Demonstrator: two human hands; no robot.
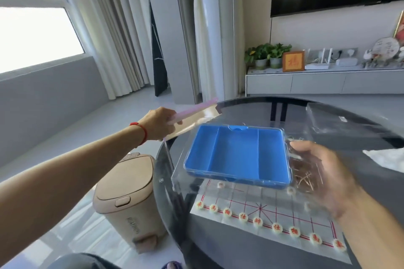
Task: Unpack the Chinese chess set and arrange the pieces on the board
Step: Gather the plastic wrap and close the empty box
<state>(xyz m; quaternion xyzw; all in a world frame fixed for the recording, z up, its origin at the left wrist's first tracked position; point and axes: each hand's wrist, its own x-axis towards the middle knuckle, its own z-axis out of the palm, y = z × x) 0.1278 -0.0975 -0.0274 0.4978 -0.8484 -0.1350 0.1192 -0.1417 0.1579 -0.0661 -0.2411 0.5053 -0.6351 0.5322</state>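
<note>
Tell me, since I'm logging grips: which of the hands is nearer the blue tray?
Right. The right hand is at the blue tray's right edge; the left hand is off its far-left corner.

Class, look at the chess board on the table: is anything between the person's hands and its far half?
Yes. The blue tray, in a clear bag gripped by the right hand and left hand, hangs over the far half of the board; the near row of pieces stays uncovered.

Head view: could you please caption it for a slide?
Right hand holds the empty blue tray above the chess board; left hand pulls the bag.
</note>
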